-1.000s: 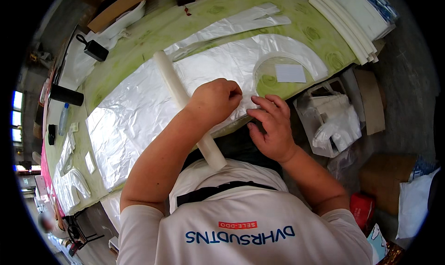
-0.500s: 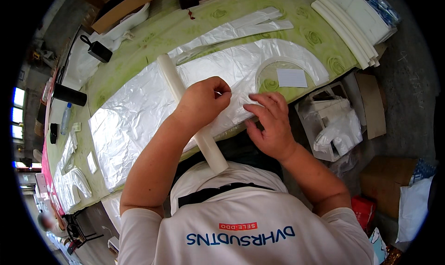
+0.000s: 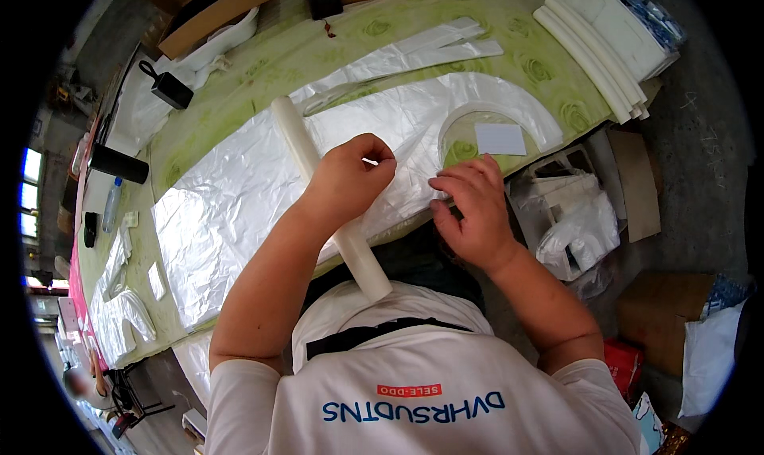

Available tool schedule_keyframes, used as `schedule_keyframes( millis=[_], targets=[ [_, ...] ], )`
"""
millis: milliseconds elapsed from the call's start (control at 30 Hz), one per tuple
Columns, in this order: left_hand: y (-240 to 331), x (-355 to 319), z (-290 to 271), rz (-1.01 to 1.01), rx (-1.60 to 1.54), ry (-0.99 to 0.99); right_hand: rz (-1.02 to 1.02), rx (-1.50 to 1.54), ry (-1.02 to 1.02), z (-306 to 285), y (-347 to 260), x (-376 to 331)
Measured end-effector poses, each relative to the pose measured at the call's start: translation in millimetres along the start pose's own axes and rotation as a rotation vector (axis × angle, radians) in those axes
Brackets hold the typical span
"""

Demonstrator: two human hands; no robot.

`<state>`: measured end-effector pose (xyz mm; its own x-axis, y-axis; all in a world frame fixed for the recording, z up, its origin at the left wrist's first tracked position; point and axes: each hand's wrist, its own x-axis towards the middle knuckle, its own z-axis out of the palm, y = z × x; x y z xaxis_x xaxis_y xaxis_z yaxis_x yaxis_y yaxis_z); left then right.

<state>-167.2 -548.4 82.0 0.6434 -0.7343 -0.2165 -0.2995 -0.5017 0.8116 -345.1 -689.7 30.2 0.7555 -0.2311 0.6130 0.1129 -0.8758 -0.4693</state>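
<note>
A large sheet of shiny clear plastic film (image 3: 231, 186), with a curved neck-like cutout at its right end, lies across the table before me. Over it slants a long cream-coloured roll (image 3: 296, 136), its near end by my waist. My left hand (image 3: 354, 180) is over the roll, thumb and forefinger pinched together; whatever they hold is too small to make out. To its right, my right hand (image 3: 477, 208) hovers by the film's near edge with loosely bent fingers and the thumb apart. A small white card (image 3: 500, 139) lies within the cutout.
Folded film strips (image 3: 398, 54) lie farther back on the green patterned tablecloth (image 3: 374, 27). Cream rolls (image 3: 590, 57) are stacked at the far right. Below the table's right edge stands a bin (image 3: 521, 208) with crumpled plastic. A black speaker (image 3: 169, 87) and a bottle (image 3: 111, 203) are at left.
My right hand has shifted slightly right, away from my left hand, and its fingers have drawn closer together. My left hand stays nearly still, still pinched.
</note>
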Motion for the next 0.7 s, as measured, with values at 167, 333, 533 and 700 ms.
schedule_keyframes(
  millis=[167,333,533,700],
  targets=[
    [-10,-4,7,0.199,0.082,0.115,-0.114,0.042,-0.093,30,20,34],
    [3,-1,2,0.128,0.161,-0.046,0.253,-0.288,-0.030,60,86,67],
    [20,69,15,0.059,-0.188,0.191,0.036,-0.328,0.051,55,77,67],
    [30,109,19,-0.154,-0.482,0.121,0.006,-0.259,0.016,56,81,68]
  ],
)
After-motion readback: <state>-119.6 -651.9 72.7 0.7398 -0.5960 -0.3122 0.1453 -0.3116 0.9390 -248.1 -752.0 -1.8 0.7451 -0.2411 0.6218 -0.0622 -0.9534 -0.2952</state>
